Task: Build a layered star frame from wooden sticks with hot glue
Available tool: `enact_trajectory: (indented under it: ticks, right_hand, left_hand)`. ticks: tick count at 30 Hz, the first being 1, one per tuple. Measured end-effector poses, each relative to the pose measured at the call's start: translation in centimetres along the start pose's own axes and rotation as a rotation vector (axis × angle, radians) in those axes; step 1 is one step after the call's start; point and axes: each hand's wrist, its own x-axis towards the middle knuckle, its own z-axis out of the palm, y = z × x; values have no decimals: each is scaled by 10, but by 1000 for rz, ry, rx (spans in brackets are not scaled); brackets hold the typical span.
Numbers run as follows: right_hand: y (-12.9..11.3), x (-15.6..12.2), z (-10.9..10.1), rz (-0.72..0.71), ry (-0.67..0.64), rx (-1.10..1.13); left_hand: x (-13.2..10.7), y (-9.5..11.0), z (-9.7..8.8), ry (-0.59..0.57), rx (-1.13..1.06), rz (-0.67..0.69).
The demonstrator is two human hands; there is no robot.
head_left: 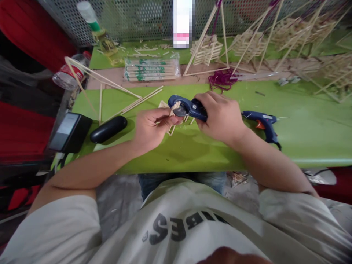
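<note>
Head view puts the small wooden stick piece (172, 126) at the centre of your work, held just above the green table (302, 135) near its front edge, between both hands. Your left hand (150, 128) is closed on it, fingers pinching its near end, while your right hand (220, 117) is wrapped around the blue cutter (185, 107), whose head sits against the sticks where your left fingertips meet them. Judging by this, you are midway through trimming: the little frame looks partly built, with a few sticks joined, and the cut itself does not look finished. A blue glue gun (262, 123) lies on the table just beyond your right wrist, untouched. To your left rest a black case (108, 129) and a dark device (68, 131), with a stick pyramid frame (101, 84) behind them. Farther back sit a packet of chopsticks (151, 68) with green print too blurred to read, purple yarn (221, 79), and several finished stick models (247, 46) along the mesh wall. A bottle (70, 75) with a red label lies at the far left; its writing cannot be read. Your shirt (181, 227) carries dark letters, seen upside down and only partly legible.
</note>
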Motion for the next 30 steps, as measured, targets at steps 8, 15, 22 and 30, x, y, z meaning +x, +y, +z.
enact_trajectory:
  ticks: [8, 15, 22, 30]
  right_hand:
    - [-9, 0, -1, 55, -114, -49]
    - [-7, 2, -2, 100, -124, -38]
    - [-7, 5, -5, 136, -147, -60]
    - [-9, 8, -6, 188, -203, -62]
  left_hand:
    - [3, -2, 0, 37, 110, 84]
    - [4, -1, -3, 0, 136, 2]
    - [7, 0, -6, -57, 119, -67]
    - [10, -1, -6, -58, 88, -98]
